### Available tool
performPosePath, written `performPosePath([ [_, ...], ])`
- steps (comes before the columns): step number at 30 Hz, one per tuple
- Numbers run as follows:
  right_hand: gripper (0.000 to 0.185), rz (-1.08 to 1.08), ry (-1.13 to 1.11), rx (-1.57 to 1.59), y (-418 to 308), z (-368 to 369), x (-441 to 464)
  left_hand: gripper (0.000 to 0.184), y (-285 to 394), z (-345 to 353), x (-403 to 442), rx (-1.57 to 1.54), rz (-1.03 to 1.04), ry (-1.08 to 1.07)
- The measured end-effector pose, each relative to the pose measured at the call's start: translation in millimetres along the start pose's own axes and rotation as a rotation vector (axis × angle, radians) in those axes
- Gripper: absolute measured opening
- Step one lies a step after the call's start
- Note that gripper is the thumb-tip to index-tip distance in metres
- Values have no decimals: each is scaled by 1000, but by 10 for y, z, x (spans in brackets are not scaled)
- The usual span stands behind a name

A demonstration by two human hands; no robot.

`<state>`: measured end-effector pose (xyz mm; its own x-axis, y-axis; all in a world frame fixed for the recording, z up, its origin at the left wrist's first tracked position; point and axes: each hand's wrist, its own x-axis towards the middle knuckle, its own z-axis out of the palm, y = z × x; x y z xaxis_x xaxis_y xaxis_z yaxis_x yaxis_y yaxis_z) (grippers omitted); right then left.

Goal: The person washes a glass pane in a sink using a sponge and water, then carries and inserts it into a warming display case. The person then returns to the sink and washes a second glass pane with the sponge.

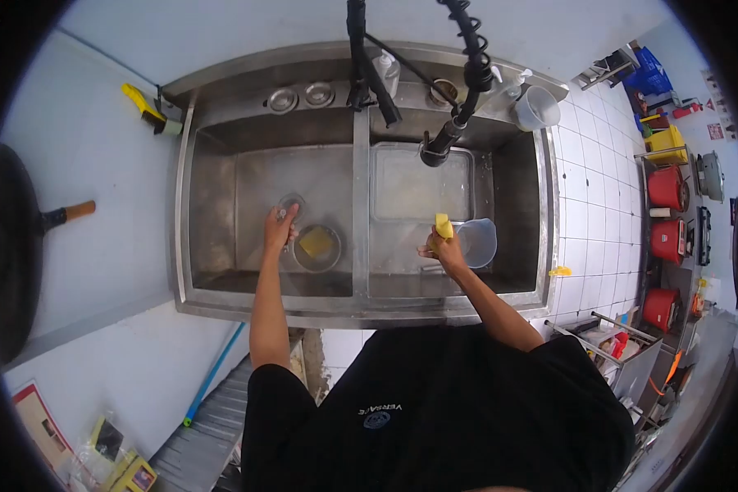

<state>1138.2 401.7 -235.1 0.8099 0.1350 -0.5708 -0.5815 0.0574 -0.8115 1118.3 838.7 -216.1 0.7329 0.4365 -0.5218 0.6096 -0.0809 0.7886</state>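
Right hand point(441, 248) is curled tight round one yellow pad point(444, 225) above the right basin, next to one clear jug point(477, 243). Left hand point(282, 227) is half curled over the left basin, near its drain point(292, 200); I cannot tell whether the small pale spot at its thumb is something held. Just beside it sits one metal bowl point(333, 259) with one yellow piece point(316, 241) inside. Farther in, one clear tray point(422, 182) fills much of the right basin's far part, and the black tap point(440, 148) hangs in front of it, hiding some of its far edge. Along the back ledge are two round metal lids point(300, 97), several bottles, partly hidden, and one white tub point(538, 108). One pan point(12, 254) is at far left; beyond the tiled floor point(590, 189) at right stand three red bins point(667, 239)
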Motion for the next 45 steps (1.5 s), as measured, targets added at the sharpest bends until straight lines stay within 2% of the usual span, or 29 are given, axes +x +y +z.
performPosePath([
  [2,25,-14,22,-35,144,-54,-31,57,-27,-17,-80,7,-12,-13],
  [5,15,67,42,9,131,-15,-124,57,-67,-10,-67,-39,23,-37],
  [9,20,93,66,5,135,-22,-259,60,-38,63,-112,8,86,2],
  [12,20,-82,81,-304,245,-158,-122,64,-47,98,-219,155,228,145],
  [15,25,-439,302,-735,-160,-67,-327,68,-319,140,-360,478,303,354],
  [16,27,-703,354,-933,-312,-28,-335,69,-433,130,-455,617,302,421],
  [19,31,-662,121,-1030,-605,257,-303,67,-637,136,-843,718,220,419],
  [21,32,-260,-177,-929,-714,572,-147,66,-735,221,-1091,841,323,513],
  [23,29,-489,-236,-779,-681,827,-110,65,-778,241,-1327,900,357,540],
  [25,24,-482,-338,-533,-759,1051,-107,66,-778,259,-1547,889,325,504],
  [27,21,-441,-407,-488,-746,1218,-74,67,-893,274,-1722,943,306,502],
  [29,21,-414,-417,-649,-804,1279,49,67,-962,279,-1784,973,297,508],
  [33,30,-321,-459,-1191,-1225,1599,-104,67,-940,312,-1827,970,284,529],
  [36,32,-678,-328,-1439,-888,1598,183,68,-987,297,-1946,978,317,542],
  [39,32,-588,-340,-1594,-859,1654,372,68,-1079,253,-2050,997,376,560],
  [42,41,-874,-305,-1450,-844,1723,392,67,-1108,248,-2025,981,398,580],
  [45,55,-1005,-125,-1522,-662,1854,505,67,-1082,249,-2021,961,395,591],
])
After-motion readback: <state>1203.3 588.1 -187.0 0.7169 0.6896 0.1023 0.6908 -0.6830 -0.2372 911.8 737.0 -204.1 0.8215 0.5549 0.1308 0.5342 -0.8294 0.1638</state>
